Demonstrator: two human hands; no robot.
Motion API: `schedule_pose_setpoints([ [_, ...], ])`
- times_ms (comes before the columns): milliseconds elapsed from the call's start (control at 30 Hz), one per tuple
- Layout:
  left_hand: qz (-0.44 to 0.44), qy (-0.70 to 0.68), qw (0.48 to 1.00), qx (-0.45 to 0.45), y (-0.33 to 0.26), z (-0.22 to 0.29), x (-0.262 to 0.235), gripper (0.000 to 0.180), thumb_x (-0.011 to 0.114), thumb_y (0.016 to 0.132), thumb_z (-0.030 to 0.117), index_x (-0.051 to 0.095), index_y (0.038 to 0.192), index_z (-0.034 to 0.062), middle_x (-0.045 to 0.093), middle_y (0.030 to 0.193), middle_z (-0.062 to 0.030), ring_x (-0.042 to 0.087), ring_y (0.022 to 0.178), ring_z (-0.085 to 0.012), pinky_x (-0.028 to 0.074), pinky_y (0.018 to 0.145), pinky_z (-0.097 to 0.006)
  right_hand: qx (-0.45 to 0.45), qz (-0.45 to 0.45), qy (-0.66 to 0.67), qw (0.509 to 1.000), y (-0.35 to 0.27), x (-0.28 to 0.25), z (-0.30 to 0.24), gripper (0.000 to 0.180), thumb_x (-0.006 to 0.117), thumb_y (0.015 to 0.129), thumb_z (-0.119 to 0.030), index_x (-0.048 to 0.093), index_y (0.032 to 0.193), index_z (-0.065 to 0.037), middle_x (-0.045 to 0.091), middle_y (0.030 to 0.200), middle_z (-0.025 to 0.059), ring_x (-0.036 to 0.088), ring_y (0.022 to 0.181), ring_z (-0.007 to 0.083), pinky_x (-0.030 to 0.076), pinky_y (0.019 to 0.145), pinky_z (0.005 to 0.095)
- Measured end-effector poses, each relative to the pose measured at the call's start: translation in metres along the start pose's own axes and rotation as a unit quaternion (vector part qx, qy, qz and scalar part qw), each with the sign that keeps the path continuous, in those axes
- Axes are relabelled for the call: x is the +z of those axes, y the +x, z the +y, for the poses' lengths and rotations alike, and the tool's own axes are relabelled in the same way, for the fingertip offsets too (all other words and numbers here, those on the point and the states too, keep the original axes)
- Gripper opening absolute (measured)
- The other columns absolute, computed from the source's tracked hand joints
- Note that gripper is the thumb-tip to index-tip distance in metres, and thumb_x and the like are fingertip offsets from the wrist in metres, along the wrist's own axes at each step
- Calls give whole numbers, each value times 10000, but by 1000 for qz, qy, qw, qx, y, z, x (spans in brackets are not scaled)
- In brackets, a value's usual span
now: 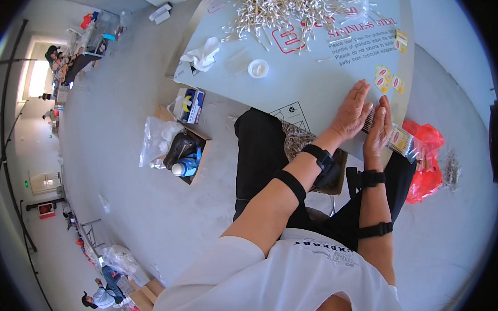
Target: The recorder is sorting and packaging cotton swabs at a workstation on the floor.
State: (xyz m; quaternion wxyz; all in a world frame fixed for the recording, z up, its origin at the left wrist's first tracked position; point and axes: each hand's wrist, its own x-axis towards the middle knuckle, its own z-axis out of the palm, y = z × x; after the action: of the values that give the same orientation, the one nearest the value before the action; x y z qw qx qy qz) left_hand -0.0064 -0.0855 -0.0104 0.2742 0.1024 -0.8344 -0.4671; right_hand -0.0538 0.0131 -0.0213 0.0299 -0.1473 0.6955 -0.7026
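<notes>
My left hand [351, 112] lies flat with fingers together on the near edge of the pale table [307, 92]. Beside it, my right hand [380, 128] presses edge-on against a clear plastic packet of cotton swabs [401, 141] with a yellow and red label, which sticks out past the table edge. A bundle of swabs shows between the two palms. A large loose pile of cotton swabs [292, 6] lies at the far side of the table. Several small yellow and red labels [387, 77] lie just beyond my fingers.
A small white lid [258, 68] and a crumpled white tissue [203, 54] rest on the table. A red plastic bag [424, 164] hangs at my right. On the floor to my left stands a cardboard box [185, 153] with bottles and bags. A crouching person [102, 298] is far off.
</notes>
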Motion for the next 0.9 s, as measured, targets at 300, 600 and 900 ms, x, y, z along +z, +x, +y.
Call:
schedule_pose_setpoints([
  [300,-227,319,920,10,-23,11,-28,764,562,900,463,312,1486,41,257,1572,-150,195,1474,-266,121,1185,-510,27,58,87,994,1,-26,-24,421,483,1027,-249,511,1344,26,530,1375,137,468,1292,207,343,1088,320],
  [600,-201,317,926,39,-24,16,-35,795,550,922,460,212,1524,65,170,1602,-118,159,1481,-256,96,1194,-486,-70,38,-224,971,2,-107,-36,350,516,984,-169,553,1313,-57,493,1409,141,458,1310,311,335,1105,379],
  [900,-255,369,893,48,-28,8,-31,707,474,966,446,215,1528,105,188,1599,-91,165,1479,-248,106,1194,-489,-128,-152,-543,816,-5,-125,-5,507,438,996,-390,388,1456,-183,306,1546,80,239,1447,259,102,1169,529],
])
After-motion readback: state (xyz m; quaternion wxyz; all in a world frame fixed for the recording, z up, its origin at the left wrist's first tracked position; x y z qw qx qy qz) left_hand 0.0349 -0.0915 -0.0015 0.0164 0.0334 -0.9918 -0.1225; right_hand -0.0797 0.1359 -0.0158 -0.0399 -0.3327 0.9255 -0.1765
